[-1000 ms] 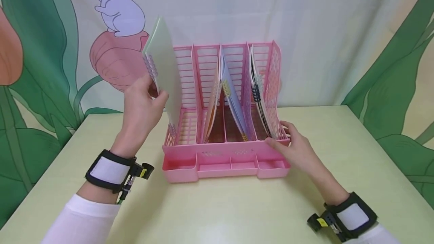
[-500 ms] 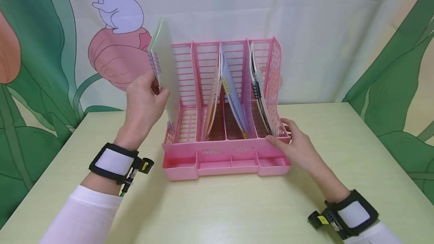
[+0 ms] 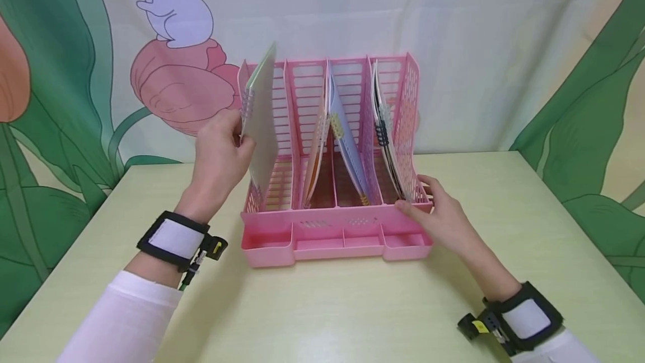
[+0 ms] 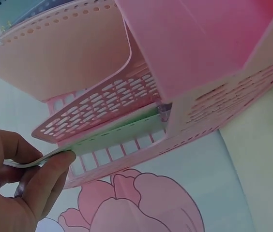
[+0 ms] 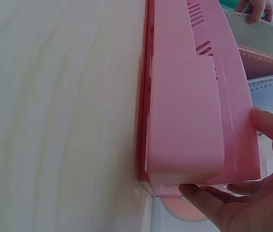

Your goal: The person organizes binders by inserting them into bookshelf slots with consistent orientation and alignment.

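A pale green spiral notebook (image 3: 263,122) stands upright, slightly tilted, in the leftmost compartment of a pink file rack (image 3: 337,218). My left hand (image 3: 219,156) pinches its spiral edge between thumb and fingers, seen closely in the left wrist view. At the rack's front right corner, my right hand (image 3: 445,220) grips the wall, thumb on the front and fingers round the side. An orange-covered notebook (image 3: 316,156) leans in the second compartment, a blue notebook (image 3: 347,153) in the third. Notebooks with a black spiral (image 3: 385,139) lean in the rightmost one.
Low open trays (image 3: 317,246) run along the rack's front. The rack stands on a light wooden table (image 3: 322,307), near its back edge. Behind hangs a printed curtain (image 3: 468,71) with leaves and a white cartoon animal.
The green notebook has moved right and its top has dropped, so it now sits more inside the leftmost compartment. My left hand has shifted slightly right with it; my right hand keeps its hold.
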`<state>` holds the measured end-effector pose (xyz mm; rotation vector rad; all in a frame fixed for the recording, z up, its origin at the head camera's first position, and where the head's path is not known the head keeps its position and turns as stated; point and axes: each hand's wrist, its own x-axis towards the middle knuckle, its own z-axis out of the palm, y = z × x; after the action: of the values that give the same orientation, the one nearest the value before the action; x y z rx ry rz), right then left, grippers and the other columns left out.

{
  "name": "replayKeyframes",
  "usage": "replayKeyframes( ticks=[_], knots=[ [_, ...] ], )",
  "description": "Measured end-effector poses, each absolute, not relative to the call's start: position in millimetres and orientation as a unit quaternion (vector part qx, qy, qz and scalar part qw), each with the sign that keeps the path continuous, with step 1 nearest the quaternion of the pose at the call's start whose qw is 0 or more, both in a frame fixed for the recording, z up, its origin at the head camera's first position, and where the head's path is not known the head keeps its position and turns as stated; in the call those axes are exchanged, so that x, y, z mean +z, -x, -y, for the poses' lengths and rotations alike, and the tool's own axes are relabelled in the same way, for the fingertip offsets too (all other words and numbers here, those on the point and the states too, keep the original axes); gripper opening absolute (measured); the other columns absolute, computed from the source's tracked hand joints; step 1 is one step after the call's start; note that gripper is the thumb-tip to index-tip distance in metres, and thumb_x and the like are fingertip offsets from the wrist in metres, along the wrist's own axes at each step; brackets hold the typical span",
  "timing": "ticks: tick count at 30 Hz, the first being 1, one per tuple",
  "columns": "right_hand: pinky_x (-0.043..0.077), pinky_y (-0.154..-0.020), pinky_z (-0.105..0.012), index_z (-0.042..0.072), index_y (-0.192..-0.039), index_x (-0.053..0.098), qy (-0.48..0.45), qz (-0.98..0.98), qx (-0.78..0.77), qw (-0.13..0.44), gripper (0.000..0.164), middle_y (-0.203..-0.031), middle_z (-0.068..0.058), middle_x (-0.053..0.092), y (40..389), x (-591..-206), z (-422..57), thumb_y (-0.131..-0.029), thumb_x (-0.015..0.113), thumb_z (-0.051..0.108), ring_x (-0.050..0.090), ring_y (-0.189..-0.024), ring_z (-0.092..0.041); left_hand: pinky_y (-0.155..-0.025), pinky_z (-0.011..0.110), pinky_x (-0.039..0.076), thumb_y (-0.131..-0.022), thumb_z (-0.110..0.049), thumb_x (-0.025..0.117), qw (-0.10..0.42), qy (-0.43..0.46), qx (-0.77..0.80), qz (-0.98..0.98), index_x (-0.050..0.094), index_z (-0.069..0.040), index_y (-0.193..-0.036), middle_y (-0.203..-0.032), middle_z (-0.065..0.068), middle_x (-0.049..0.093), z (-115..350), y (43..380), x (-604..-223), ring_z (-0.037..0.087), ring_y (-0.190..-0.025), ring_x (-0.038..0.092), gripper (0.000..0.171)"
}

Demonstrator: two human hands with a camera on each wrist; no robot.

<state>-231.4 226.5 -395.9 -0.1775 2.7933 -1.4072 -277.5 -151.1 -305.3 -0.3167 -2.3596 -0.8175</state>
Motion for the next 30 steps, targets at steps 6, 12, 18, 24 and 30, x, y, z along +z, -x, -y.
replayKeyframes(
  ticks=[6,12,18,24,30],
  knots=[
    [0.048,-0.102,-0.06,0.005,-0.161,0.023,0.055,-0.892,-0.449,0.004,0.089,-0.156,-0.026,0.038,230.9,-396.0,-226.9,-0.097,0.069,0.048,0.052,-0.129,-0.043,-0.06,0.037,0.046,-0.097,-0.002,0.06,0.321,0.138,-0.294,0.89,0.07,-0.001,-0.112,-0.087,0.014,0.06,149.0,279.8,-308.5,0.027,-0.078,0.052,0.018],
    [0.048,-0.102,-0.059,0.006,-0.161,0.023,0.055,-0.892,-0.45,0.004,0.089,-0.156,-0.026,0.038,231.4,-396.1,-226.9,-0.098,0.069,0.047,0.052,-0.129,-0.043,-0.06,0.039,0.048,-0.095,-0.001,0.059,0.319,0.139,-0.289,0.892,0.068,0.0,-0.109,-0.086,0.015,0.059,149.0,281.6,-311.6,0.028,-0.078,0.053,0.016],
    [0.048,-0.101,-0.059,0.005,-0.161,0.024,0.058,-0.893,-0.446,0.001,0.088,-0.156,-0.027,0.038,231.4,-396.5,-226.5,-0.097,0.069,0.048,0.052,-0.128,-0.043,-0.072,0.045,0.061,-0.097,-0.001,0.063,0.288,0.132,-0.297,0.901,0.067,0.0,-0.119,-0.097,0.017,0.06,148.2,279.3,-318.0,0.03,-0.086,0.059,0.023],
    [0.048,-0.102,-0.06,0.006,-0.161,0.025,0.055,-0.895,-0.443,0.002,0.089,-0.157,-0.026,0.038,231.3,-397.0,-226.2,-0.097,0.069,0.05,0.052,-0.129,-0.042,-0.079,0.051,0.061,-0.098,-0.002,0.063,0.265,0.127,-0.302,0.907,0.066,0.001,-0.124,-0.102,0.019,0.061,148.0,278.8,-323.6,0.034,-0.095,0.066,0.027],
    [0.047,-0.103,-0.06,0.006,-0.161,0.024,0.054,-0.894,-0.444,0.003,0.088,-0.157,-0.026,0.037,231.2,-395.8,-226.0,-0.097,0.069,0.048,0.051,-0.13,-0.042,-0.077,0.049,0.062,-0.098,-0.001,0.063,0.262,0.13,-0.293,0.911,0.067,0.002,-0.119,-0.099,0.019,0.061,147.2,279.6,-326.9,0.034,-0.094,0.065,0.022]
  ],
)
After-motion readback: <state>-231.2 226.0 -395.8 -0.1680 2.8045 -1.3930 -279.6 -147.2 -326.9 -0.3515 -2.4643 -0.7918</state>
